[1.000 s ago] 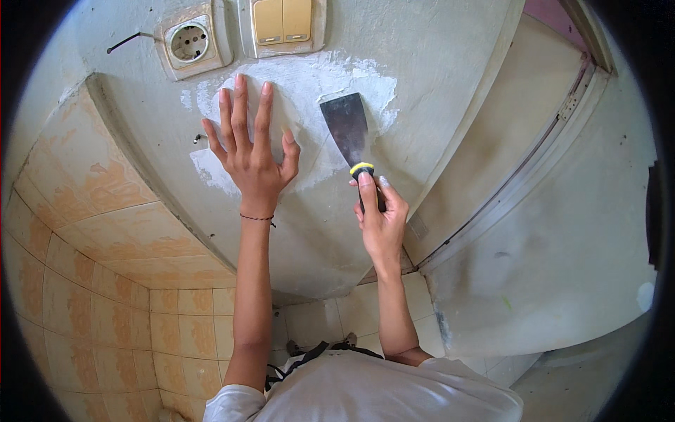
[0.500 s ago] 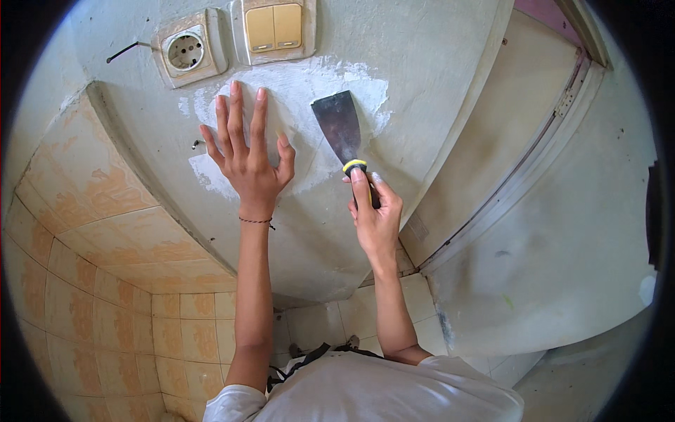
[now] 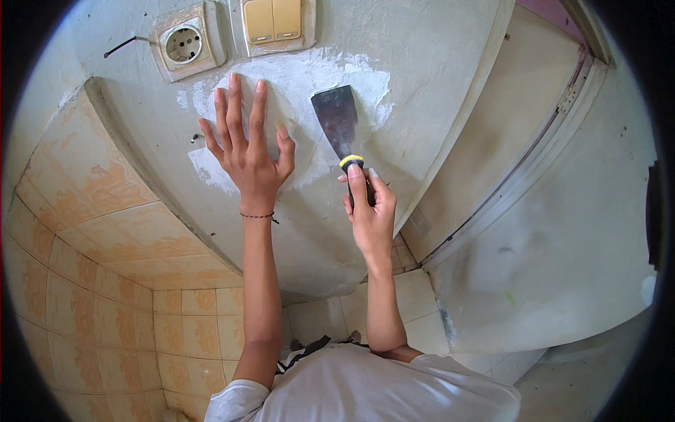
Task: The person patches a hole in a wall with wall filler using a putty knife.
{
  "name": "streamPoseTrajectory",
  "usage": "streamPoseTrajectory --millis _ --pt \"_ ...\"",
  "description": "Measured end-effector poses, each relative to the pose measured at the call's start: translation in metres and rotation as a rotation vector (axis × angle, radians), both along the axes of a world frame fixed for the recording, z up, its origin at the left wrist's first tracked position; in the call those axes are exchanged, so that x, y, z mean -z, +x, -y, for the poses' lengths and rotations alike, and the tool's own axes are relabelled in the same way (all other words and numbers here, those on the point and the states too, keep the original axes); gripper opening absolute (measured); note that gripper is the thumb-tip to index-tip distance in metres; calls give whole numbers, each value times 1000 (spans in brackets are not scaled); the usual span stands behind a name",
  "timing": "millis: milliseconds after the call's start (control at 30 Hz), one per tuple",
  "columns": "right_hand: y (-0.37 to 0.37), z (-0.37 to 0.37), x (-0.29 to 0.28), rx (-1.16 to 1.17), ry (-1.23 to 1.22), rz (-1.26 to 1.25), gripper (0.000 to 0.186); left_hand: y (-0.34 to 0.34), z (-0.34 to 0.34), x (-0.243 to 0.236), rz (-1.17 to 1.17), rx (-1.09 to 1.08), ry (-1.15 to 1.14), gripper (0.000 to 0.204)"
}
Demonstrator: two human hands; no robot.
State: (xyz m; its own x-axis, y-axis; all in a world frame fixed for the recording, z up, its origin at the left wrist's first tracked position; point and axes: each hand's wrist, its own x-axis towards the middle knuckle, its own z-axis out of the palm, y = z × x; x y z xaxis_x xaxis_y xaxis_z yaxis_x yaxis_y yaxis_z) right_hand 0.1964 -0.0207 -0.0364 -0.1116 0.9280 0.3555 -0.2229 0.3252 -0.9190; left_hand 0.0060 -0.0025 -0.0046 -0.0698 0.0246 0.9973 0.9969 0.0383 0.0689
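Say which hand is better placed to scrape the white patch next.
Probably the right hand: it already grips the scraper, whose blade lies over the white patch. The left hand holds no tool, its fingers spread against the wall.

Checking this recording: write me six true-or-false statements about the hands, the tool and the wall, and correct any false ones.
1. The right hand holds a putty knife by its handle. True.
2. The left hand is clenched into a fist. False: its fingers are spread over the white patch.
3. The double light switch is right of the wall socket. True.
4. The putty knife's blade points toward the shirt. False: it points up, away from the shirt.
5. A cord bracelet circles the left wrist. True.
6. The orange-patterned tiles are at the picture's right. False: they are at its left.
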Motion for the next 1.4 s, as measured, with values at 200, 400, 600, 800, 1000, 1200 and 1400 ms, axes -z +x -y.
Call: streamPoseTrajectory --millis 200,400,600,800,1000,1200,1400 --pt "2 1 -3 26 12 -5 37 1 -3 -1 -6 23 22 63" --pt "5 -3 0 42 45 30 37 -1 -5 -1 -13 41 58 63" --pt "6 -1 -4 67 75 16 36 -1 -3 1 -14 26 48 62" --pt "9 -1 -5 55 45 45 36 0 -3 0 -4 36 57 60" --pt "11 -1 -7 68 59 42 35 0 -3 -2 -4 37 62 60" --pt "12 -3 -2 64 73 26 35 -2 -3 -1 -8 38 56 61" --pt "11 -3 -8 55 45 47 34 0 -2 -1 -3 52 57 62"
